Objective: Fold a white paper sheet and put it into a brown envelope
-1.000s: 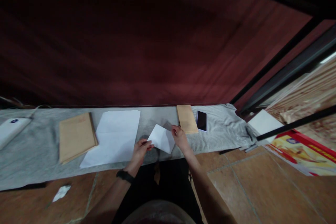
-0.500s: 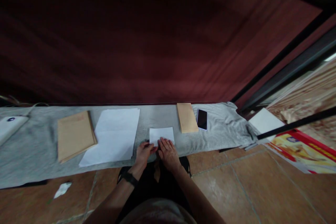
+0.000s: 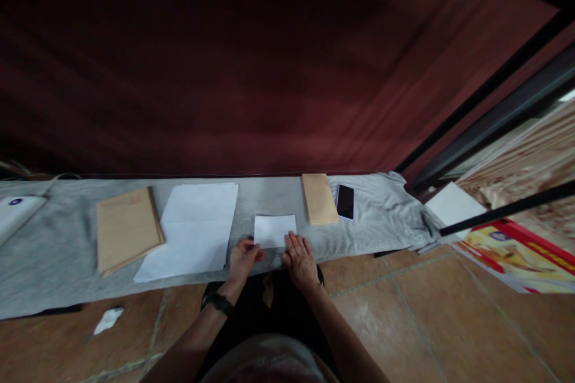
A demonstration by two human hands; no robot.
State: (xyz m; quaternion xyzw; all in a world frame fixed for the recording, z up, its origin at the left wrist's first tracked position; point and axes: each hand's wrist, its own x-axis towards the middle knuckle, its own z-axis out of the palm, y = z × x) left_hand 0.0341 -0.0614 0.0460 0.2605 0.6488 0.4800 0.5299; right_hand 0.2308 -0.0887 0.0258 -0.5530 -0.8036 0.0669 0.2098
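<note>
A small white folded sheet of paper (image 3: pixel 274 231) lies flat on a grey cloth close to the front edge. At its lower left corner is my left hand (image 3: pixel 242 258), thumb and fingers pinched on the paper; a dark band circles that wrist. My right hand (image 3: pixel 300 260) lies flat, its outstretched fingertips on the paper's lower right corner. Larger white sheets (image 3: pixel 197 227) rest to the left of it. To the right of the folded sheet sits a stack of narrow brown envelopes (image 3: pixel 320 198).
Larger brown envelopes (image 3: pixel 128 230) partly overlap the white sheets. A phone (image 3: pixel 345 201) lies right of the narrow envelopes, and a white device (image 3: pixel 18 215) with a cable is at far left. A dark red panel (image 3: pixel 251 102) rises behind the grey cloth (image 3: pixel 269 191). A printed box (image 3: pixel 521 251) stands right.
My right hand has slid to the right along the paper's lower edge, from its middle to its right corner. My left hand stays at the left corner.
</note>
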